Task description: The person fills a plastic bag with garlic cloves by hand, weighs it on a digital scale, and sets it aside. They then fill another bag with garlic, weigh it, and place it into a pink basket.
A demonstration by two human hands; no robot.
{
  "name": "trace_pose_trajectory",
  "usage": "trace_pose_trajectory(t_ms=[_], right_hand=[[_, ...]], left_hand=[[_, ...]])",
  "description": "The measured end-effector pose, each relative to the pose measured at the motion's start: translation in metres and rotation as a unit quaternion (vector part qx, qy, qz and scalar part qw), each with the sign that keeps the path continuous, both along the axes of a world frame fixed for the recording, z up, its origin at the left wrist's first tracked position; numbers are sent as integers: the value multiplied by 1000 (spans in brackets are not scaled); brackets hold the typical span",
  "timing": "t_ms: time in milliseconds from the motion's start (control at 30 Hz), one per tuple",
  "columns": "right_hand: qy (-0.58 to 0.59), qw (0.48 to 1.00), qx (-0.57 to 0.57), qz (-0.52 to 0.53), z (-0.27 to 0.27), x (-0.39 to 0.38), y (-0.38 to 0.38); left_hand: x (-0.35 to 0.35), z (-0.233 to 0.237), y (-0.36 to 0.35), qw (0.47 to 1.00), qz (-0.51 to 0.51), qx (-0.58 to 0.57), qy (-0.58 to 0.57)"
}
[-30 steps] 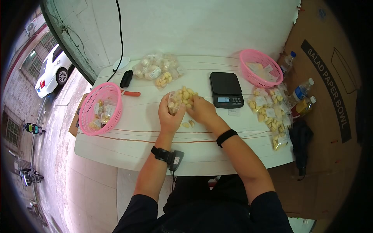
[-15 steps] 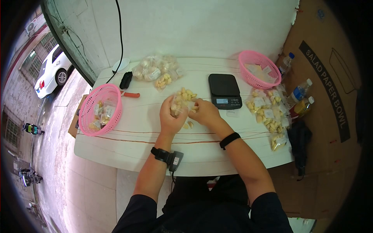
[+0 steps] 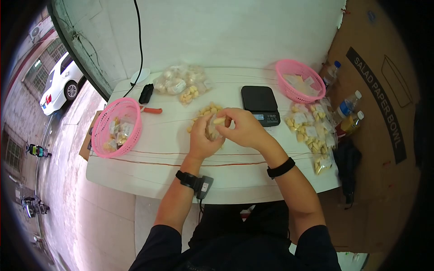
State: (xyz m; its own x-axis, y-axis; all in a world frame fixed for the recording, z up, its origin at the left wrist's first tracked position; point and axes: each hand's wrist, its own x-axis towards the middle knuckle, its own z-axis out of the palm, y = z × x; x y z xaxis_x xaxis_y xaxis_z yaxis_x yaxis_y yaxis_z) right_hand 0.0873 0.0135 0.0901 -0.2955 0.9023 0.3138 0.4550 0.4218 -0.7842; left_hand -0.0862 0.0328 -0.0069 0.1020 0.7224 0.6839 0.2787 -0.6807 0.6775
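My left hand (image 3: 201, 141) is wrapped around a small clear plastic bag (image 3: 212, 132), holding it upright over the table. At the bag's mouth, my right hand (image 3: 244, 130) pinches a pale peeled garlic clove (image 3: 219, 121) between thumb and fingers. Just beyond my hands lies a loose heap of garlic cloves (image 3: 209, 109), partly covered by them. A black kitchen scale (image 3: 259, 98) sits to the right of my right hand; its lit display is too small to read.
Filled bags of garlic (image 3: 312, 131) lie at the right, below a pink basket (image 3: 319, 94) and beside bottles (image 3: 347, 107). At the left stand another pink basket (image 3: 134, 142) and an orange-handled tool (image 3: 153, 110). Bulging plastic bags (image 3: 174, 81) rest at the back.
My right hand has risen from the cloves near the table to the bag's mouth with a clove. The bag has come closer to me, uncovering more of the heap behind it.
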Motion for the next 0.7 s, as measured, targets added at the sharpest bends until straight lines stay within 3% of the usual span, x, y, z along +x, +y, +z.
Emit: trace_pose_trajectory(t_ms=[67,200,300,400,467,600,700], right_hand=[[5,997,66,42,-6,-2,2],[-2,993,91,75,-10,1,5],[1,997,61,52,-13,2,4],[-32,990,139,-18,-14,0,0],[-106,988,116,-5,-14,-7,-11],[-87,992,90,33,-19,-6,-14],[-45,994,-1,100,-15,-3,-14]], left_hand=[[-1,-2,1,1000,6,6,2],[-2,-2,1,999,27,18,21],[-1,2,-1,1000,18,9,10],[-1,2,-2,1000,16,-5,-8],[1,3,-1,1000,22,19,-13],[0,-6,6,998,36,38,-18],[2,-1,4,997,57,52,4]])
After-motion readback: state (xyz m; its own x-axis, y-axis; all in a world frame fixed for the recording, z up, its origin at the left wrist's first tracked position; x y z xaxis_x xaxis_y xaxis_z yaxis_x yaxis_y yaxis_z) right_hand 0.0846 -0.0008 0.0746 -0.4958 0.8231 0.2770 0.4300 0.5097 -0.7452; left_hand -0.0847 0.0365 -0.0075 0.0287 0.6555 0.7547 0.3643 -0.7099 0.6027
